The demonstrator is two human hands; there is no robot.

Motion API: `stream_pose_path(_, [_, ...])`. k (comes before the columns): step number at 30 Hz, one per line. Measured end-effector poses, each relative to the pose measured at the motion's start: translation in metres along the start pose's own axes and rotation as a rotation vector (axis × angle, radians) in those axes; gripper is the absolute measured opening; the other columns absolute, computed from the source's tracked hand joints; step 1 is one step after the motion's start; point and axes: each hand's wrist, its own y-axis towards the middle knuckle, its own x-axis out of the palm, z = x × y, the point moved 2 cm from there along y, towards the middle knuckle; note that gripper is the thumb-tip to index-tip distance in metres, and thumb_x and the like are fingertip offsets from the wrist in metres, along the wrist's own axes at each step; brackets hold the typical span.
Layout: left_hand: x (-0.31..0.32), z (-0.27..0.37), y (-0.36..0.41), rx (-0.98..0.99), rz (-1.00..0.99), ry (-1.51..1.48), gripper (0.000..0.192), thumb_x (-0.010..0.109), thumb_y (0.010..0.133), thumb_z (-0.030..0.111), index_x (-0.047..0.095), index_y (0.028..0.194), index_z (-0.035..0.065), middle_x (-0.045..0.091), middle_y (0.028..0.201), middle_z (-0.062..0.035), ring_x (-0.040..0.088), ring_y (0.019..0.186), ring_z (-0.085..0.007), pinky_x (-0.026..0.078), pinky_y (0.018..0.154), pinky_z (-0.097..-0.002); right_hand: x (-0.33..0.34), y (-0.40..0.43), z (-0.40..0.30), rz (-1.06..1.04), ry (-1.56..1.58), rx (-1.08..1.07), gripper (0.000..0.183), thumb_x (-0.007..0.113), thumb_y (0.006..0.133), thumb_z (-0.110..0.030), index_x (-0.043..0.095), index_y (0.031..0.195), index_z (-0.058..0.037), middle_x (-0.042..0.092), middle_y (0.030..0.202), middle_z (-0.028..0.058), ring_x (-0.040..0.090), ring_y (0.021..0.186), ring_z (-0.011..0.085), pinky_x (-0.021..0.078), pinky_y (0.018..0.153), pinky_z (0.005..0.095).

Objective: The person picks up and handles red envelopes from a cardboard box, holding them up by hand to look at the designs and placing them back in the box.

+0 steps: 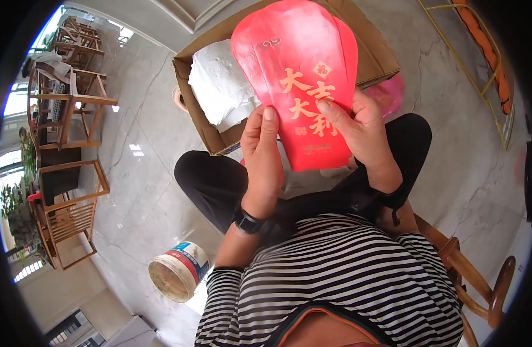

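Note:
Several glossy red paper envelopes (298, 93) with rounded tops are fanned slightly, one over another, above my lap. The front one bears gold characters and a small diamond emblem. My left hand (262, 149) pinches their left edge, thumb on the front. On the right side, my right hand (365, 134) grips them with its thumb across the printed face; most of its fingers are hidden behind. Beyond the envelopes stands an open cardboard box (192, 121) holding a crumpled white sheet or bag (220, 82). The envelopes cover part of the box.
Pink plastic (389, 95) lies beside the box's right side. A used plastic bucket (179, 271) stands at my left. Wooden chairs (71, 217) line the far left. At the upper right is a yellow metal frame (458, 56) with orange material (482, 41). The marble-look floor (136, 186) is glossy.

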Motion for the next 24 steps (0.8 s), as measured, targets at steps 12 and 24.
stream_pose_path(12, [0.006, 0.004, -0.002, 0.004, -0.025, -0.044, 0.034, 0.044, 0.093, 0.025, 0.053, 0.111, -0.0021, 0.061, 0.101, -0.0061, 0.055, 0.088, -0.0085, 0.044, 0.08, -0.0217, 0.002, 0.008, 0.006, 0.099, -0.072, -0.074, 0.018, 0.06, 0.083, -0.01, 0.056, 0.095, 0.0027, 0.063, 0.083, 0.004, 0.056, 0.072, 0.0059, 0.046, 0.064, 0.0214])
stream_pose_path(24, [-0.006, 0.001, 0.004, 0.098, 0.082, -0.078, 0.029, 0.047, 0.092, 0.023, 0.056, 0.106, -0.0008, 0.061, 0.099, -0.0047, 0.055, 0.087, -0.0079, 0.043, 0.08, -0.0215, -0.035, 0.008, 0.008, 0.343, -0.199, -0.117, 0.018, 0.051, 0.09, -0.017, 0.057, 0.084, -0.0017, 0.049, 0.069, -0.0057, 0.041, 0.062, 0.0013, 0.0356, 0.055, 0.0172])
